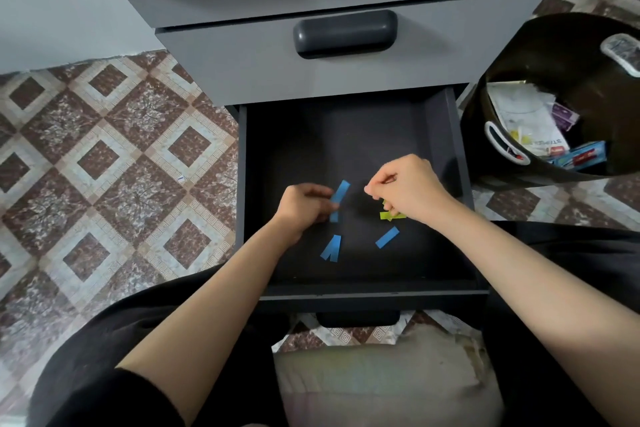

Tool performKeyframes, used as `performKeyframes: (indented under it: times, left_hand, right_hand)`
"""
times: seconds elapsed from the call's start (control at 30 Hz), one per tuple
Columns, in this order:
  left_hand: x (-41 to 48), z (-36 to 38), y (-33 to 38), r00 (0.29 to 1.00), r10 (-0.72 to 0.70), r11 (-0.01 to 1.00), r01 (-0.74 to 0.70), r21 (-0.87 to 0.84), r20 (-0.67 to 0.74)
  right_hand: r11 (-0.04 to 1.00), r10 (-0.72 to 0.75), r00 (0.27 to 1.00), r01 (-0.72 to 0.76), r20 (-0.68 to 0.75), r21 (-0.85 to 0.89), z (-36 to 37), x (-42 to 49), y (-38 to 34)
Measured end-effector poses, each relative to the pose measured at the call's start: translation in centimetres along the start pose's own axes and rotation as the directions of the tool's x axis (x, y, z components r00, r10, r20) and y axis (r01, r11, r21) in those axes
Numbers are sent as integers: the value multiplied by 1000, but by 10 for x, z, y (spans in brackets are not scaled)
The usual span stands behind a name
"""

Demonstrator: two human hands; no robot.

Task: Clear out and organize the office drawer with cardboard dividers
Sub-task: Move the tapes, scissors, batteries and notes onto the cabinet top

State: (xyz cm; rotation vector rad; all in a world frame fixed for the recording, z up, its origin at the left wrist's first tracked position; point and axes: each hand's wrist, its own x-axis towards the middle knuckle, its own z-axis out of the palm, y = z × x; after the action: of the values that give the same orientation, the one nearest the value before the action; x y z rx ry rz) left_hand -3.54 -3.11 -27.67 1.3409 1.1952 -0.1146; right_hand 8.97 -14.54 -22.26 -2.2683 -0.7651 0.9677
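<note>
The open drawer (462, 156) lies directly beneath both hands, its floor nearly cleared; no cardboard dividers are visible. The left hand (304, 206) pinches one blue strip (341, 192) between thumb and curled fingers. The right hand (410, 189) is curled, thumb meeting forefinger, with yellow-green strips (391, 216) protruding from under its lower fingers, apparently bunched there; what the fingertips pinch is too small to tell. Two crossed blue strips (331, 248) lie just nearer the body than the left hand, and a single blue strip (387, 237) just nearer than the right. Risk: these scraps are light and flat, so a further pinch by an already loaded hand may release the held bunch. Risk: carrying them to the bin (554, 55), well beyond the right hand, may scatter pieces onto the tiled floor (114, 156).
</note>
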Motion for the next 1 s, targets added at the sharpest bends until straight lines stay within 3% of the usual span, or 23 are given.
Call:
performKeyframes:
  times: [0.07, 0.2, 0.53, 0.6, 0.63, 0.7, 0.77, 0.83, 0.93, 1.0]
  left_hand:
    - [-15, 3, 17, 997, 30, 992, -20, -123, 76]
    - [-32, 7, 31, 987, 75, 987, -54, -154, 140]
    - [-28, 7, 36, 971, 155, 984, -136, -113, 181]
    - [-20, 5, 31, 971, 182, 983, -182, -10, 157]
    - [-15, 4, 26, 974, 201, 965, -216, 147, 107]
    - [-3, 2, 9, 976, 217, 822, -201, 533, 32]
    - [1, 7, -9, 991, 131, 664, -103, 740, 21]
    - [0, 15, -22, 999, 41, 554, -36, 832, 16]
    - [0, 25, -27, 997, 77, 384, -40, 923, 11]
    - [-1, 30, -27, 995, 97, 339, -58, 939, 27]
  right_hand:
    - [991, 91, 994, -96, 55, 98, 0, -1, -1]
    - [955, 138, 983, -164, 118, 247, 0, -2, -3]
    - [955, 137, 988, -150, 71, 254, -2, 1, -3]
    - [948, 162, 986, -163, 28, 274, -3, 4, -1]
    - [943, 180, 984, -175, 7, 283, -3, 5, 0]
    - [938, 198, 980, -180, -32, 297, -3, 7, 2]
    - [941, 187, 980, -158, -72, 298, -3, 9, 3]
    - [940, 177, 980, -141, -93, 310, -3, 10, 3]
    - [940, 169, 981, -132, -92, 316, -4, 11, 4]
    - [940, 167, 983, -134, -80, 313, -2, 11, 4]
